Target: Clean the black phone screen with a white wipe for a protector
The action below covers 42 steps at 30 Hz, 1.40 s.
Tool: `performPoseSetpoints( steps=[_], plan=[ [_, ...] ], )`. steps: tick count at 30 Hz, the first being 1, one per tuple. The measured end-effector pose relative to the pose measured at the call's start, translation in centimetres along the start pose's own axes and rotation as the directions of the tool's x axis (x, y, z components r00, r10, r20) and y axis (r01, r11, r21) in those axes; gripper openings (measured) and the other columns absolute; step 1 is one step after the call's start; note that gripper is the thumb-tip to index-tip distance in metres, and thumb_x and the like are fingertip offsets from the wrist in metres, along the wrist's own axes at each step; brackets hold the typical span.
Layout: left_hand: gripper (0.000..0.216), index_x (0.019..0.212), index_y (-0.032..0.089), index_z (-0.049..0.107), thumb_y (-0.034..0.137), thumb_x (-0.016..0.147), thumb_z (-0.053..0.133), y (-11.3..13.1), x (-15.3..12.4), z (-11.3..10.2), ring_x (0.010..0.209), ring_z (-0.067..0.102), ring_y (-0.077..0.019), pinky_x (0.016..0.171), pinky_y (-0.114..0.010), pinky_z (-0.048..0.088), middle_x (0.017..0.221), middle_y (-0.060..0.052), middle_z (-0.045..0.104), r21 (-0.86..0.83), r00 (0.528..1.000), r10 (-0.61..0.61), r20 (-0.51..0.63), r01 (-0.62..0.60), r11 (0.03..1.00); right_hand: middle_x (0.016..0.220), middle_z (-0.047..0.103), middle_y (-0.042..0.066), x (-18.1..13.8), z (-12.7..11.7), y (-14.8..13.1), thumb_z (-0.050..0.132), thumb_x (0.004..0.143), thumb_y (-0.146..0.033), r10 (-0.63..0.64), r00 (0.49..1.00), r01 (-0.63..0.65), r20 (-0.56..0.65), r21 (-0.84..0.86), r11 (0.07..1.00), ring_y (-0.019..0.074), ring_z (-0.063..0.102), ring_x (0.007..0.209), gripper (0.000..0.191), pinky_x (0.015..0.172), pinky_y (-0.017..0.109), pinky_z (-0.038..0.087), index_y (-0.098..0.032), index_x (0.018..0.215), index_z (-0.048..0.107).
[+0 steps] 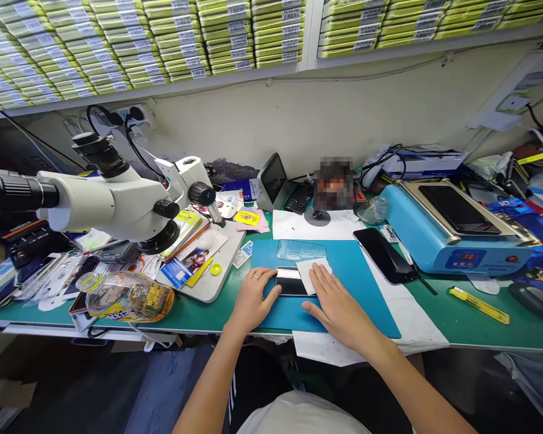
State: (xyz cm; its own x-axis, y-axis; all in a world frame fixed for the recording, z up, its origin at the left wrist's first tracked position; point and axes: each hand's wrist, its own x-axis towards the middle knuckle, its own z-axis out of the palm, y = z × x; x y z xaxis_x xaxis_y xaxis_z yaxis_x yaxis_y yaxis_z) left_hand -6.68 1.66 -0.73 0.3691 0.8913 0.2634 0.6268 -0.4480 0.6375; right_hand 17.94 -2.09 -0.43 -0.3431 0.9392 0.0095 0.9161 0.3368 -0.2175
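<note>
A blue mat (371,301) lies on the green tabletop (438,301), and at its middle rests a smartphone (290,287), dark and reflective, between the person's hands. The left hand (253,301) is at the phone's left end, thumb apart from its curved fingers; whether they grip the edge or only rest there cannot be told. The right hand (339,307) lies spread, its fingers nearly straight and flat upon a white wipe (306,278) over the phone's right end. Just beyond the phone, on the mat's far part, lies a clear glass panel (301,249). Left of the mat, a stereo microscope (131,211) leans over papers and cards, with a clear plastic bottle (127,295) on its side nearer the tabletop's front edge. Right of the mat are a black smartphone (380,253), a blue heating plate (416,235) carrying another phone (457,208), and a yellow utility knife (479,305). Behind the mat stand a small display (273,182) and a glass jar (374,211). The wipe and right hand hide part of the phone; a pixelated patch behind the mat masks whatever is there. The microscope's eyepiece end and the shelved yellow-green packs (226,36) high above the mat are cut off, and the packs' labels are hard to read.
</note>
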Motion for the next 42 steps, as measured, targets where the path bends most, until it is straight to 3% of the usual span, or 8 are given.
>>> performPoseSetpoints(
  steps=[8, 17, 25, 34, 37, 42],
  plan=[
    [0.031, 0.131, 0.025, 0.059, 0.034, 0.102, 0.054, -0.1, 0.1, 0.0, 0.123, 0.058, -0.0273, 0.105, -0.048, 0.048, 0.128, -0.007, 0.066, 0.009, 1.0, -0.008, 0.014, 0.008, 1.0, 0.166, 0.024, 0.021, -3.0, 1.2, -0.7, 0.037, 0.099, -0.066, -0.039, 0.998, 0.036, -0.046, -0.058, 0.998, 0.0367, 0.025, 0.154, 0.088, 0.119, 0.056, 0.037, -0.007, 0.162, 0.02],
    [0.031, 0.13, 0.024, 0.059, 0.033, 0.101, 0.054, 0.2, 0.2, -0.1, 0.123, 0.057, -0.027, 0.106, -0.047, 0.048, 0.128, -0.008, 0.065, 0.009, 1.0, -0.012, 0.009, 0.012, 1.0, 0.169, 0.017, 0.019, -0.1, 0.3, -0.3, 0.031, 0.1, -0.067, -0.024, 0.999, 0.024, -0.029, 0.011, 1.0, 0.035, 0.019, 0.155, 0.089, 0.122, 0.056, 0.031, -0.012, 0.164, 0.006],
    [0.033, 0.133, 0.023, 0.056, 0.034, 0.102, 0.053, 0.1, 0.1, -0.1, 0.124, 0.055, -0.027, 0.107, -0.047, 0.046, 0.131, -0.008, 0.064, -0.003, 1.0, -0.013, 0.026, 0.013, 1.0, 0.167, 0.018, 0.026, -2.4, 2.2, -0.9, 0.041, 0.098, -0.064, -0.107, 0.984, 0.092, -0.139, -0.11, 0.99, 0.0411, 0.021, 0.153, 0.09, 0.118, 0.059, 0.036, -0.008, 0.164, 0.014],
    [0.034, 0.134, 0.025, 0.056, 0.034, 0.101, 0.054, 0.1, 0.2, -0.1, 0.124, 0.055, -0.0286, 0.107, -0.049, 0.046, 0.131, -0.008, 0.064, -0.011, 0.999, -0.022, 0.027, 0.022, 1.0, 0.168, 0.016, 0.023, 0.2, 1.0, -0.7, 0.035, 0.099, -0.066, -0.058, 0.996, 0.055, -0.063, -0.059, 0.997, 0.0385, 0.017, 0.155, 0.091, 0.121, 0.059, 0.031, -0.009, 0.164, 0.008],
    [0.035, 0.135, 0.026, 0.055, 0.032, 0.101, 0.054, 0.0, 0.1, -0.2, 0.126, 0.054, -0.0284, 0.108, -0.049, 0.045, 0.132, -0.008, 0.063, -0.026, 0.999, -0.022, 0.026, 0.023, 0.999, 0.169, 0.013, 0.022, -0.4, 1.7, -1.2, 0.035, 0.099, -0.067, -0.067, 0.991, 0.059, -0.111, -0.077, 0.995, 0.0395, 0.018, 0.155, 0.093, 0.12, 0.06, 0.032, -0.01, 0.164, 0.001],
    [0.041, 0.14, 0.024, 0.05, 0.022, 0.099, 0.051, -0.2, 0.1, -0.2, 0.129, 0.052, -0.0279, 0.11, -0.049, 0.044, 0.135, -0.008, 0.062, -0.041, 0.999, -0.022, 0.039, 0.024, 0.999, 0.167, 0.017, 0.026, -1.8, 2.5, -1.6, 0.037, 0.098, -0.067, -0.09, 0.986, 0.073, -0.139, -0.122, 0.99, 0.0419, 0.021, 0.154, 0.095, 0.118, 0.06, 0.036, -0.007, 0.164, 0.006]
  ],
)
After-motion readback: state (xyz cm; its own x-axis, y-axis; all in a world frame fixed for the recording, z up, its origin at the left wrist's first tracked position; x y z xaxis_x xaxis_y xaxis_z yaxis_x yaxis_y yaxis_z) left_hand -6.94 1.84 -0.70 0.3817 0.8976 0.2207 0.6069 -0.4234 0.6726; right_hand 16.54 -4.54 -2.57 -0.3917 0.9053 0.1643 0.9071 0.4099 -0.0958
